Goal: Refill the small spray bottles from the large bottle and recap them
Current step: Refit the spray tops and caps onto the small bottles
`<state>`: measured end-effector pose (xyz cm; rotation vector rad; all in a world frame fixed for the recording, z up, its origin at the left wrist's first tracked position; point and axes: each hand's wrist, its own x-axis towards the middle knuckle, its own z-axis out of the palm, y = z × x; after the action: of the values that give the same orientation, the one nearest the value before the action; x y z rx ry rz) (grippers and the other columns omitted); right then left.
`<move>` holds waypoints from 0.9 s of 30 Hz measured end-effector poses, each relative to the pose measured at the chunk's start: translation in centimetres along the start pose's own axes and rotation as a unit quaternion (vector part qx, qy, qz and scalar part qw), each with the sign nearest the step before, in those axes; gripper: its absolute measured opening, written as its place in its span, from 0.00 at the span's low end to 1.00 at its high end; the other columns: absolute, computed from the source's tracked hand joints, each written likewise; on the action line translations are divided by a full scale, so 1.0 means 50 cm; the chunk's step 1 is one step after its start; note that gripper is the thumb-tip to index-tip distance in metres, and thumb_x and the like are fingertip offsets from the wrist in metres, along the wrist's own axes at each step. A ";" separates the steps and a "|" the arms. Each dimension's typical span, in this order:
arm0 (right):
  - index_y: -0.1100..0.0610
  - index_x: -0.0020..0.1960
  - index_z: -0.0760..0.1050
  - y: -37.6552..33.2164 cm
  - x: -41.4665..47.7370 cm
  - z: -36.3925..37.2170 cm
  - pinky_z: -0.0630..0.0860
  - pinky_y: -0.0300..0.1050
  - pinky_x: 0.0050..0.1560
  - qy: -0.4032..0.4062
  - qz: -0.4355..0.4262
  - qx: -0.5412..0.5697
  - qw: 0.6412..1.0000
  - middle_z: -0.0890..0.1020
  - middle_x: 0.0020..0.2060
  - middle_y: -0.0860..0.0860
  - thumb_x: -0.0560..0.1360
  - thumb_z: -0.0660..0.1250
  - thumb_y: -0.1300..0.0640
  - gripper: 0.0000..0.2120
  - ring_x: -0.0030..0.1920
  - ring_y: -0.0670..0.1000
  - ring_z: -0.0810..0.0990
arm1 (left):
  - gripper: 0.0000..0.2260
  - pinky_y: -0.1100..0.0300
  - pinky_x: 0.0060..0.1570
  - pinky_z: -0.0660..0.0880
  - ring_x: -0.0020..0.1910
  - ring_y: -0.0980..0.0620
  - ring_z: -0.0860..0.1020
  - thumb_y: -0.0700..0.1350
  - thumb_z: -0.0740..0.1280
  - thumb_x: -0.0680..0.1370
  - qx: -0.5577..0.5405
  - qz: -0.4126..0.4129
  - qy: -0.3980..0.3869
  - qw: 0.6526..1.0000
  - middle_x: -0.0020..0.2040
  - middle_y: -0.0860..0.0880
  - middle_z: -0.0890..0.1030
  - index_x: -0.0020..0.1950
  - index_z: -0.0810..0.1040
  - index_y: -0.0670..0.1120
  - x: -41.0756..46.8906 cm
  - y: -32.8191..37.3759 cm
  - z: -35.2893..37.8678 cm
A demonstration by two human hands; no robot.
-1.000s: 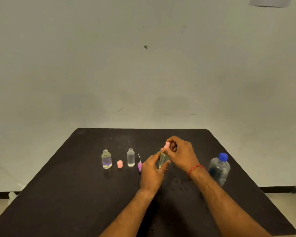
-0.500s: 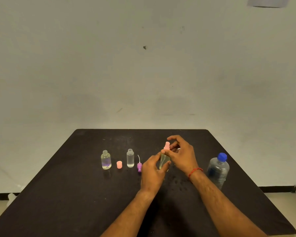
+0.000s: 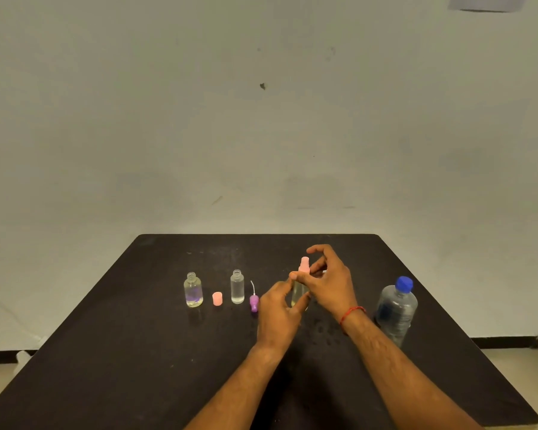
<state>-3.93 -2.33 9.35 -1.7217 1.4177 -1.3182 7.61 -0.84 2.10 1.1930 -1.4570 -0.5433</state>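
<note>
My left hand grips the body of a small yellowish spray bottle standing mid-table. My right hand pinches the pink spray top at the bottle's neck with thumb and fingers. To the left stand two uncapped small bottles, a round one with a purple tint at its base and a slim clear one. A loose pink cap sits between them. A purple spray head with a white tube lies beside the slim bottle. The large water bottle with a blue cap stands at the right.
Everything rests on a black table against a plain pale wall. Small wet drops speckle the tabletop under my right wrist. The table's edges fall away to a light floor on both sides.
My right hand's fingers have shifted round the pink spray top, index finger now lifted higher. The left hand keeps its grip on the bottle; nothing else moved.
</note>
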 end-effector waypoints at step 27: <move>0.46 0.59 0.72 0.013 0.001 0.000 0.80 0.38 0.43 -0.021 0.007 0.071 0.997 0.83 0.44 0.47 0.72 0.71 0.68 0.23 0.50 0.49 0.82 | 0.12 0.61 0.36 0.79 0.38 0.55 0.81 0.53 0.73 0.77 0.031 0.013 -0.006 0.999 0.43 0.57 0.80 0.59 0.83 0.52 0.006 -0.002 -0.010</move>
<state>-4.21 -2.57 8.82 -1.6342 1.2784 -1.3333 8.14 -1.00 2.30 1.2191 -1.5064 -0.4907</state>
